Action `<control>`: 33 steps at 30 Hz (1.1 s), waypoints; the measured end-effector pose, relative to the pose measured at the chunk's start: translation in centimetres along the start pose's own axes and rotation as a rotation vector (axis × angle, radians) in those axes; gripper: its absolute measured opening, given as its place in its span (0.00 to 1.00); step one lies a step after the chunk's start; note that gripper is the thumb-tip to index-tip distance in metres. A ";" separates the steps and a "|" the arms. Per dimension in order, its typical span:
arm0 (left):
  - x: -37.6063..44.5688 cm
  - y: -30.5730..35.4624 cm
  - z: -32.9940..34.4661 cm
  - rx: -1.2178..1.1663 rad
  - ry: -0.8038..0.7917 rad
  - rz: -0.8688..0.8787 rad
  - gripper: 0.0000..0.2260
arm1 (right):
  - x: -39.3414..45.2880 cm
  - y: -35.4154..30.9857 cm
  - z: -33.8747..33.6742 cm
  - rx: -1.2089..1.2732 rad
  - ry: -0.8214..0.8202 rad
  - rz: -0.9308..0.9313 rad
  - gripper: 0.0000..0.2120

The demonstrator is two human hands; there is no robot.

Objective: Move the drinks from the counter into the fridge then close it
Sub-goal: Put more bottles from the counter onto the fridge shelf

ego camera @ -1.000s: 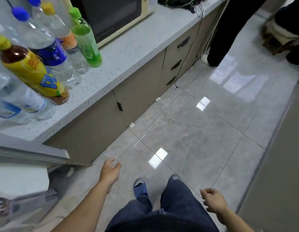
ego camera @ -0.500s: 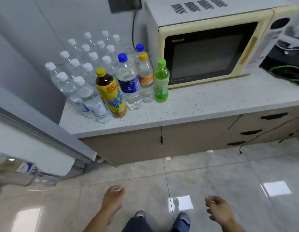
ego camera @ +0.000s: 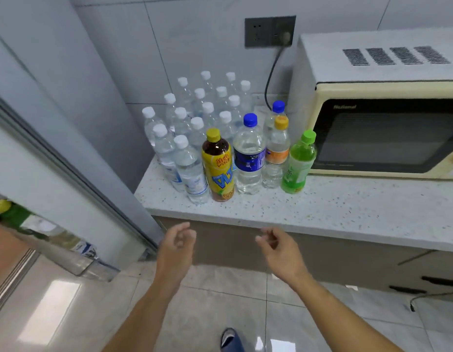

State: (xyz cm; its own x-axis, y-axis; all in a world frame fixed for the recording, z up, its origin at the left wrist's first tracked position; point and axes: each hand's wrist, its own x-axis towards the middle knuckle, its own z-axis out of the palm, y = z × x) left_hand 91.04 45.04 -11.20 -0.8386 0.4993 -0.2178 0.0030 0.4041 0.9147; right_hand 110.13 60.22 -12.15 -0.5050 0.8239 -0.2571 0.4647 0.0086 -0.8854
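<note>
On the speckled counter (ego camera: pixel 321 212) stands a front row of drinks: a yellow-labelled tea bottle (ego camera: pixel 218 166), a blue-capped water bottle (ego camera: pixel 248 156), an orange-capped bottle (ego camera: pixel 277 151) and a green bottle (ego camera: pixel 298 163). Behind them crowd several white-capped water bottles (ego camera: pixel 195 118). The fridge door (ego camera: pixel 55 174) hangs open at the left. My left hand (ego camera: pixel 176 247) and my right hand (ego camera: pixel 281 250) hover below the counter edge, fingers loosely curled, holding nothing.
A cream microwave (ego camera: pixel 380 110) fills the counter's right side, its cord running to a wall socket (ego camera: pixel 269 31). The fridge door's lower shelf (ego camera: pixel 75 250) holds items. Cabinet drawers (ego camera: pixel 423 273) sit under the counter. My foot (ego camera: pixel 231 339) shows on the tiled floor.
The view swung from the floor up to the counter and closed in. Both hands rose from low near my legs to just under the counter edge.
</note>
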 end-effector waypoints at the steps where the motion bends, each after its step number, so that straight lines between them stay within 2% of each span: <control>1: 0.9 1.4 0.1 -0.032 0.026 0.040 0.09 | 0.8 -2.0 0.3 -0.016 0.012 -0.085 0.10; 5: 4.4 6.9 0.1 -0.099 0.157 0.223 0.16 | 4.2 -10.0 1.4 -0.063 0.094 -0.469 0.21; 7: 5.7 8.9 0.0 -0.101 0.168 0.301 0.18 | 6.0 -13.4 1.7 -0.027 0.159 -0.608 0.21; 9: 6.6 10.3 0.2 -0.060 0.142 0.384 0.19 | 7.8 -15.8 1.2 -0.003 0.307 -0.699 0.18; 11: 7.2 11.6 0.8 0.022 0.105 0.467 0.21 | 9.4 -16.9 -0.1 0.009 0.495 -0.701 0.17; 13: 7.6 13.2 1.7 0.101 0.059 0.496 0.23 | 10.7 -17.0 -1.8 -0.005 0.579 -0.623 0.19; 16: 8.4 15.8 3.1 0.201 0.051 0.522 0.25 | 12.5 -16.8 -3.3 -0.125 0.443 -0.477 0.24; 18: 9.5 17.1 3.9 0.288 0.079 0.530 0.27 | 13.4 -17.1 -3.5 -0.204 0.369 -0.458 0.25; 23: 11.1 18.9 5.1 0.493 0.061 0.498 0.21 | 14.8 -18.1 -3.5 -0.328 0.326 -0.440 0.19; 27: 10.4 18.7 5.3 0.439 0.081 0.545 0.15 | 13.8 -17.3 -4.2 -0.318 0.330 -0.484 0.16; 33: 8.9 17.6 5.7 0.312 0.051 0.550 0.14 | 11.3 -15.2 -5.3 -0.298 0.367 -0.567 0.13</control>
State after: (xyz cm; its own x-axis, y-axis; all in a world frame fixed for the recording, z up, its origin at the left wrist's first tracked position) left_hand 86.69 60.96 1.05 -0.6942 0.6636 0.2788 0.5929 0.3075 0.7442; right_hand 101.28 72.41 0.44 -0.4752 0.7832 0.4009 0.4090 0.6000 -0.6875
